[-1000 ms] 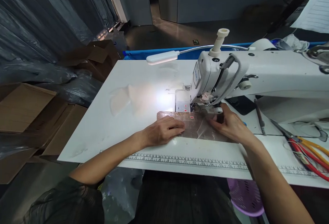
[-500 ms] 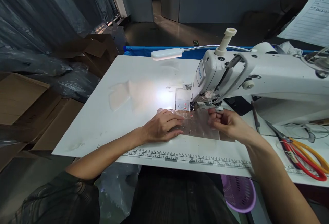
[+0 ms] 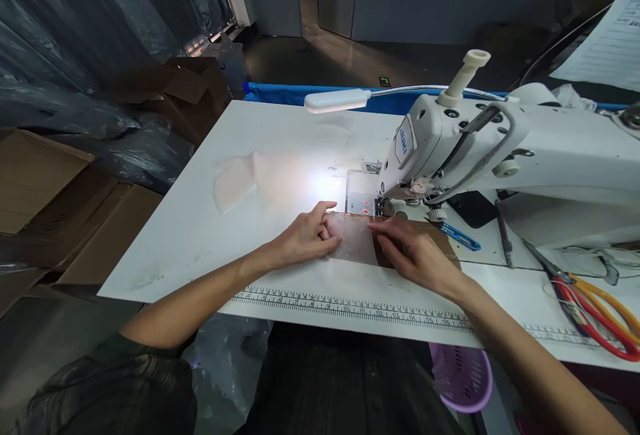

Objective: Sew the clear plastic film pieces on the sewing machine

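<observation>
A clear plastic sheet [image 3: 353,245] lies flat in front of the sewing machine's presser foot [image 3: 384,207], its upper edge close to the foot. My left hand [image 3: 307,236] is at the sheet's left edge, fingers curled on it and the index finger stretched out. From the right, my right hand [image 3: 415,252] rests with extended fingers on the sheet's right edge. Beneath that hand is a brown piece [image 3: 445,242], partly hidden. Small red marks [image 3: 366,206] show by the metal needle plate [image 3: 357,190].
The white sewing machine [image 3: 460,142] stands on the right, with a lamp [image 3: 337,100] over the table [image 3: 280,122]. A blue cutter [image 3: 460,236] and red-orange scissors [image 3: 595,308] lie right. A printed ruler [image 3: 350,312] follows the front edge. Cardboard boxes [image 3: 100,222] stand left.
My right hand has moved left across the sheet, baring the blue cutter. The plastic sheet now covers less to the right, and more brown shows. My left hand's fingers have curled.
</observation>
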Motion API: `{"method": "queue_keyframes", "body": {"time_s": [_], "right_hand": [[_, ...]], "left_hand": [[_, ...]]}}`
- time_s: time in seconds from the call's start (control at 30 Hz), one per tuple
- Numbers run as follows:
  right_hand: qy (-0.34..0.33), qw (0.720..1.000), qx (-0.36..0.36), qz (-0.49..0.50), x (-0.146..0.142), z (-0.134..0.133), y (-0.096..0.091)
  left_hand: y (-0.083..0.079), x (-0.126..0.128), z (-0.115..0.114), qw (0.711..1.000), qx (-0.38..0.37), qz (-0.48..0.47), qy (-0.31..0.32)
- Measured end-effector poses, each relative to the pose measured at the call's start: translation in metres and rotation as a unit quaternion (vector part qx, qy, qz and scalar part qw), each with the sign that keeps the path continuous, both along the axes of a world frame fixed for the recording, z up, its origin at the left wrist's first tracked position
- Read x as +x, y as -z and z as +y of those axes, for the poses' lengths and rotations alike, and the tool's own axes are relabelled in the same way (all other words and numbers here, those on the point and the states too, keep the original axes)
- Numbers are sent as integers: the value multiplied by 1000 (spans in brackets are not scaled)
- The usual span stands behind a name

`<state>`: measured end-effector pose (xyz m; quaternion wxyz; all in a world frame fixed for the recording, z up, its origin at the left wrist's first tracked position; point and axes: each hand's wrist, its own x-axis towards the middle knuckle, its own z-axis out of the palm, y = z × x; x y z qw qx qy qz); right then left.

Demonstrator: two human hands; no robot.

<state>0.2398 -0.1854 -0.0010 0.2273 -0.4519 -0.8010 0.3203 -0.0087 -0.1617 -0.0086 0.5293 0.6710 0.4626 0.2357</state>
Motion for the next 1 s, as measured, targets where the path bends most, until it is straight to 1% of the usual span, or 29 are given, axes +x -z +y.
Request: {"method": "queue_keyframes", "body": {"time_s": [0.07,0.1,0.17,0.2,0.27,0.4,0.5,0.6,0.7,0.77,0.83,1.0], "right_hand": [[-58,989,109,-84,8,-1,10],[-69,980,148,-117,10,-1,14],[-59,965,197,-164,12,3,19],[-49,962,206,-174,13,6,20],[-41,966,187,-172,15,14,19],[-6,987,103,-122,26,27,18],[25,991,85,-96,33,30,23],[8,989,115,-95,33,27,27],[-30,976,182,-115,29,23,26],[-37,966,221,-125,25,22,24],[-38,961,244,-127,22,22,23],[-39,962,250,-107,20,22,30]], "left_hand": [[2,5,-1,999,8,1,-34],[2,7,-1,999,8,-3,-54],[0,9,-1,996,8,-14,-90],[-1,9,0,994,11,-16,-106],[-4,8,1,992,19,-11,-124],[-6,8,3,994,45,21,-95],[-6,8,5,995,40,30,-86],[-8,7,10,994,-19,5,-105],[-11,5,14,990,-64,-10,-123],[-10,4,15,990,-65,3,-127],[-9,4,15,990,-48,21,-130],[-4,6,13,991,-12,32,-126]]}}
